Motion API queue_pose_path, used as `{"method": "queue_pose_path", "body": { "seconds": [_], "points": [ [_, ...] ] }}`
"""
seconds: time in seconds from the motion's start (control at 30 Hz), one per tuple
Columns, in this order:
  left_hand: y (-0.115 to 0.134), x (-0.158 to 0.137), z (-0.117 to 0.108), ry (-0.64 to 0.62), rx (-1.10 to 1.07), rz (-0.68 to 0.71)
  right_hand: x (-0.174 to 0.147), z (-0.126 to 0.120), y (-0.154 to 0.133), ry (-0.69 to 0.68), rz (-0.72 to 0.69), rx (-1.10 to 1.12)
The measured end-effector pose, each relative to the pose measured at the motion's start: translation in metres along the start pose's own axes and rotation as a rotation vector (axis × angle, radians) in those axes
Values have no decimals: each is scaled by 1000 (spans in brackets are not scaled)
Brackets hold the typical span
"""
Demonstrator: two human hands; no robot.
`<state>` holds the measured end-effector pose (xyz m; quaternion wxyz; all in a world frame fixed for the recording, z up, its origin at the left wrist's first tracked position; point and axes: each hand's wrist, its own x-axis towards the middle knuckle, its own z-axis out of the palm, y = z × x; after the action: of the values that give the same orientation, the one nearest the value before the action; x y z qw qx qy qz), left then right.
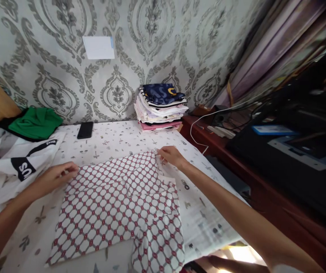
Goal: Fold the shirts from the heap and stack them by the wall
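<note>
A white shirt (106, 212) with a red and grey lattice print lies spread on the patterned white sheet, one sleeve hanging toward me. My left hand (62, 175) pinches the garment's far left corner, fingers bent together. At its far right corner, by the collar, my right hand (171, 156) grips the cloth between thumb and fingers. Left of my left hand lie rumpled white clothes with black lettered bands (23, 167).
A stack of folded clothes (161, 110) stands against the wall. A black phone (85, 130) and a green garment (36, 122) lie at the back left. Along the right runs a dark red wooden surface (202, 132) with a white cable (191, 131) and a large black screen (293, 125).
</note>
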<state>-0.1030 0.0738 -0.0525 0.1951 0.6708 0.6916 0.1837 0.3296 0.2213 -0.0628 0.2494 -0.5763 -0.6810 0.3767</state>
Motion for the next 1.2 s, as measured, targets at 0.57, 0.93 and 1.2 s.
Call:
{"method": "queue_pose_path", "body": {
  "seconds": [0.57, 0.93, 1.2],
  "points": [
    [-23, 28, 8, 65, 128, -85, 35, 25, 13, 172, 19, -300],
    [46, -10, 73, 41, 288, 262, 17, 60, 20, -2, -753, -595],
    [4, -35, 60, -16, 402, 93, 27, 59, 44, -46, -566, -794]
  ]
}}
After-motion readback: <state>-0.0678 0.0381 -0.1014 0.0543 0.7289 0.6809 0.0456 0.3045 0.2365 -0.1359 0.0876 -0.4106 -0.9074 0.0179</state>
